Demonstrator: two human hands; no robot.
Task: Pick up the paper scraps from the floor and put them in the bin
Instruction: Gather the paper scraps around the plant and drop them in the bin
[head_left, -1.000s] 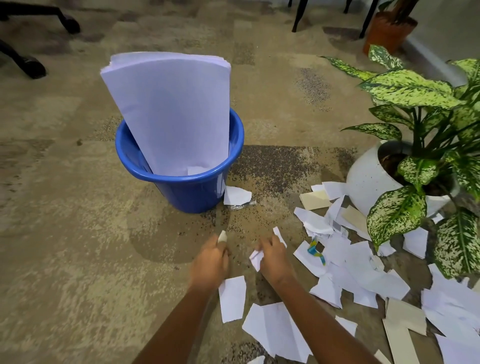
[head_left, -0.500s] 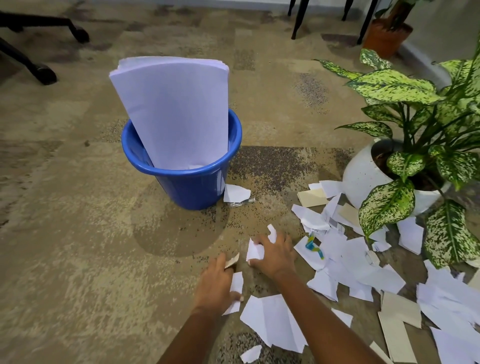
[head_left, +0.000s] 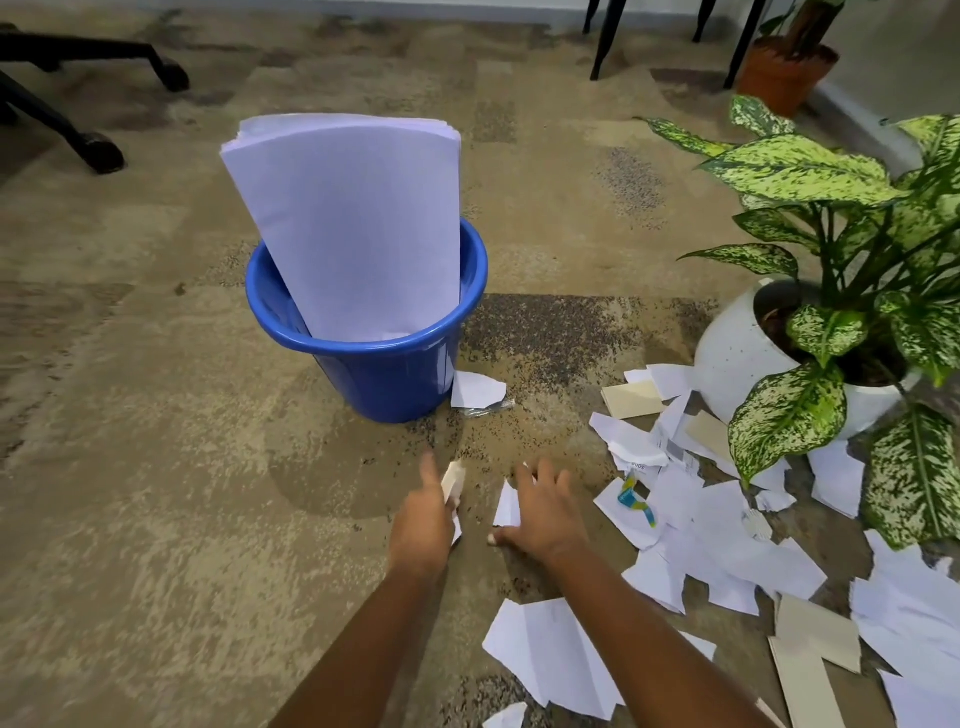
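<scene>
A blue plastic bin (head_left: 395, 374) stands on the carpet with a thick stack of white sheets (head_left: 358, 228) leaning out of it. Both hands hover just in front of the bin. My left hand (head_left: 423, 525) grips a beige scrap (head_left: 453, 480) and a white piece under the palm. My right hand (head_left: 545, 512) is closed on a white scrap (head_left: 508, 504). Several white and beige paper scraps (head_left: 727, 551) lie scattered on the floor to the right. One large white scrap (head_left: 550, 654) lies near my right forearm.
A white pot (head_left: 737, 358) with a speckled green plant (head_left: 841, 218) stands at the right, leaves hanging over the scraps. A white scrap (head_left: 475, 389) lies against the bin's base. Office chair legs (head_left: 88, 140) sit far left; black furniture legs and an orange pot (head_left: 779, 73) far right.
My left hand lifted off the floor with the white scrap it was pressing on. Both hands moved forward toward the bin with their scraps.
</scene>
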